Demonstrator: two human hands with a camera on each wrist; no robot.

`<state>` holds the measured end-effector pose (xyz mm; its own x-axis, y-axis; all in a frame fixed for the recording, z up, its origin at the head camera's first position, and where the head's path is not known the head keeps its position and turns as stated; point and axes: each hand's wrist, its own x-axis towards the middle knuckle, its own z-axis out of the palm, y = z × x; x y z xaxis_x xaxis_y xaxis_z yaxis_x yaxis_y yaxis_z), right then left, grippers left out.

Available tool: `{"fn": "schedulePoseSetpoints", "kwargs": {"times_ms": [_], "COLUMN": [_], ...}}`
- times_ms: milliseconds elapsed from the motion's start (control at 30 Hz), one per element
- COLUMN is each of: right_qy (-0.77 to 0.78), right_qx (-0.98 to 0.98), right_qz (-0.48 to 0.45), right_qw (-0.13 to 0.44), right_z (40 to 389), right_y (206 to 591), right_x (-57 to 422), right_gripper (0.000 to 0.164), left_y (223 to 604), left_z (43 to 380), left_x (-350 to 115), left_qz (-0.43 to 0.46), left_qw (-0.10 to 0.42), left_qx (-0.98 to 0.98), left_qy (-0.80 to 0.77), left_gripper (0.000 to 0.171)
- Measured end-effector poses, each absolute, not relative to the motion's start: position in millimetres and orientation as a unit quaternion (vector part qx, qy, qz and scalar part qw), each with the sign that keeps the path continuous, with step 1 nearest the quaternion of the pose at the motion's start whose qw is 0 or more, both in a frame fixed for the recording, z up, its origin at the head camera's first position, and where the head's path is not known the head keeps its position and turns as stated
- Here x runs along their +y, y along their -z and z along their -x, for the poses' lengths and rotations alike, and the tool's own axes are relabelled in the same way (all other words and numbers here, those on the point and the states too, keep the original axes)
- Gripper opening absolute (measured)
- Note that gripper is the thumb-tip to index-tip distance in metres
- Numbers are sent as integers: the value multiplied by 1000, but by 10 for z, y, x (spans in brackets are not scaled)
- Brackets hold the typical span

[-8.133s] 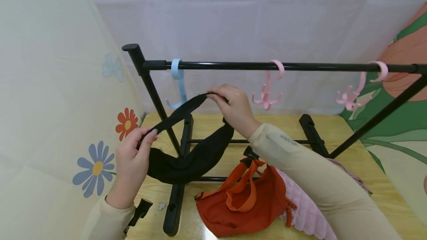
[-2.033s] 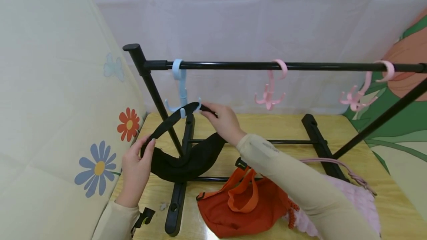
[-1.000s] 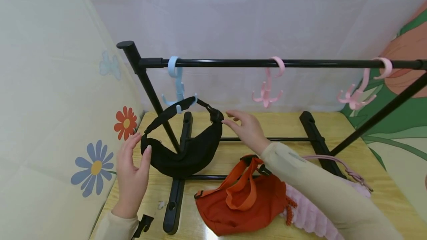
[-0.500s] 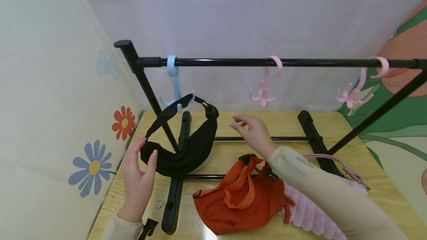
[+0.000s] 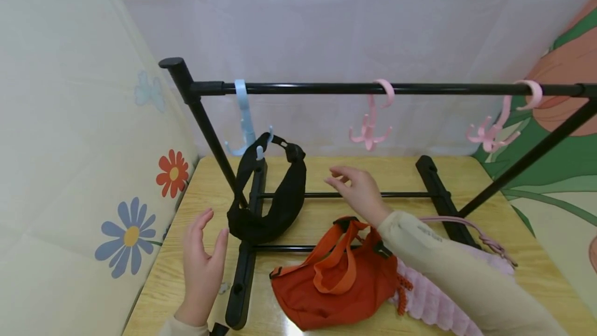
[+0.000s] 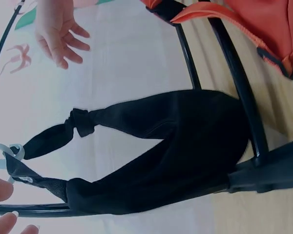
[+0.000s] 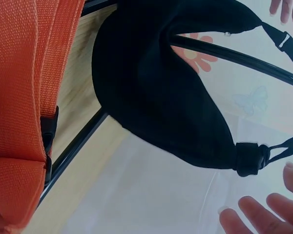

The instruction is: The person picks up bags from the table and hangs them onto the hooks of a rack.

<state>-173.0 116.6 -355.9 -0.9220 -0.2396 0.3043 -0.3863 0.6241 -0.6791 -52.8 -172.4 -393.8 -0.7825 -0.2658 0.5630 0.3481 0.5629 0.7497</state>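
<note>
A black fabric sling bag [image 5: 286,198] hangs by its strap from a prong of the light blue hook [image 5: 244,110], which loops over the rack's top bar. My left hand [image 5: 202,268] is off to the bag's lower left, fingers and thumb spread, holding nothing. To the right of the bag is my right hand [image 5: 359,193], its fingers loosely bent and nothing between them. Seen from the left wrist, the bag [image 6: 185,141] dangles free below the hook. The right wrist view shows its body [image 7: 156,92] and buckle [image 7: 249,158] apart from the fingers.
The black rack [image 5: 317,88] also carries two pink hooks [image 5: 370,128], both bare. An orange-red bag [image 5: 336,294] lies on the wooden table [image 5: 158,294] in front, beside a pink quilted bag [image 5: 434,299] partly under my right sleeve. Flower-printed cloth [image 5: 60,170] stands at the left.
The black bag's strap went onto the blue hook and both hands let go. The right hand drew back rightward, the left hand down. The bag has since swung and turned on the hook.
</note>
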Motion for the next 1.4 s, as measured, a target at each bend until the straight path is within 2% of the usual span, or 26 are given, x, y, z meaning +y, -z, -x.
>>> {"fn": "schedulePoseSetpoints", "kwargs": {"times_ms": [667, 933, 1233, 1400], "right_qy": [-407, -408, -396, -384], "right_qx": [-896, -895, -901, -908], "right_qz": [-161, -161, -164, -158], "right_qw": [80, 76, 75, 56], "right_z": [1691, 1683, 1663, 1656], "right_y": [3643, 3680, 3704, 3713], "right_x": [1247, 1274, 1293, 1304], "right_gripper": [34, 34, 33, 37], "left_y": [4071, 4118, 4174, 4189], "left_z": [434, 407, 406, 426], "left_x": [-1541, -1496, -1444, -1425], "left_qz": [-34, -28, -19, -11], "left_qw": [260, 255, 214, 204], "left_qx": [-830, -835, -847, -849], "left_qy": [491, 487, 486, 488], "left_gripper": [34, 33, 34, 33]}}
